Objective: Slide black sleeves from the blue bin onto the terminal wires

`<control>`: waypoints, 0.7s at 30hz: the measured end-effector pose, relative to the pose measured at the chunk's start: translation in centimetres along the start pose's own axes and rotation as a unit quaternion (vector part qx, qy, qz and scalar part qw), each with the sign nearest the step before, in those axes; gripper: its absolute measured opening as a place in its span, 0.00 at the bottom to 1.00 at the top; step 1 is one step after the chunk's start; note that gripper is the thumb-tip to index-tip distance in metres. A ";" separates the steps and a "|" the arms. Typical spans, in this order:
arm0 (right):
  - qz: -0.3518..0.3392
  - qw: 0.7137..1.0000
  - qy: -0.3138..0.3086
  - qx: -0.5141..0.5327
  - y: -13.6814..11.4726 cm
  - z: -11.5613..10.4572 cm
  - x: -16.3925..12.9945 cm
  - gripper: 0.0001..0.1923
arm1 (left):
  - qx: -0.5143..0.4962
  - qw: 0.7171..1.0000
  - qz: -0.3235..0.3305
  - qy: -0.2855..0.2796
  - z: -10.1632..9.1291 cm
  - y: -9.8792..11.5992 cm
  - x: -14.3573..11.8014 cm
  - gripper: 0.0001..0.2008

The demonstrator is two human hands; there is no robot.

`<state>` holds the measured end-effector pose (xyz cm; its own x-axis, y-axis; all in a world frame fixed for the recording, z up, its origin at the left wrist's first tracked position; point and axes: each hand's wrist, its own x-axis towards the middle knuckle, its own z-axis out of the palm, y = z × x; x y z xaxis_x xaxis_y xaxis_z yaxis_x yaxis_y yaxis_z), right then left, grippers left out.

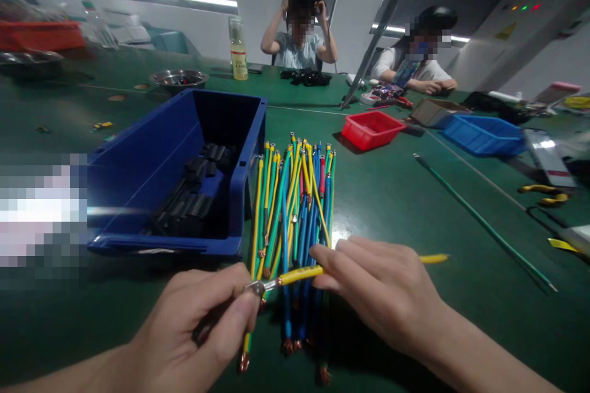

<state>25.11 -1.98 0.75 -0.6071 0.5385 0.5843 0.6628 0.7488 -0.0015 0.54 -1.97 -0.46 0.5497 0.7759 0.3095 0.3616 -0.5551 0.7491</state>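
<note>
My left hand [203, 319] pinches a silvery cable lug [258, 287] between thumb and forefinger. The lug is at the left end of a short yellow cable [302, 274], with a little bare copper showing beside it. My right hand [382, 282] is closed around the cable's middle, and its other end sticks out to the right past the hand. Beneath and beyond both hands lies a bundle of cut cables [295, 209] in yellow, green, blue and red. Many near ends are bare copper; several far ends carry metal lugs.
Left of the bundle stands a blue bin [166, 244] holding black pieces [188, 209]. A red tray [369, 135], a blue tray [483, 138] and a long green cable [483, 221] are to the right. Two people [302, 43] sit across the green table [378, 196].
</note>
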 end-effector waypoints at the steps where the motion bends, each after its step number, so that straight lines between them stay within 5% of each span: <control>1: -0.003 1.000 0.003 -0.004 0.1 -0.1 0.1 0.18 | -0.003 1.000 0.004 0.006 0.0 -0.1 -0.1 0.18; 6: 0.019 1.000 0.012 -0.007 0.3 -0.1 0.1 0.24 | -0.057 0.995 -0.040 0.065 0.1 -0.7 -1.0 0.23; 13: 0.036 0.999 -0.009 0.020 0.5 0.5 -0.7 0.25 | -0.047 0.997 -0.063 0.019 0.2 -0.7 -1.3 0.23; 21: 0.041 0.998 -0.018 0.038 0.9 0.5 -0.6 0.25 | -0.007 0.998 -0.037 0.058 0.8 -0.1 -1.6 0.16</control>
<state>25.80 -1.46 -0.04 -0.5679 0.6115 0.5509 0.6769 0.7278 -0.1101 0.21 -3.38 -1.45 0.4309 0.8448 0.3171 0.3875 -0.4906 0.7805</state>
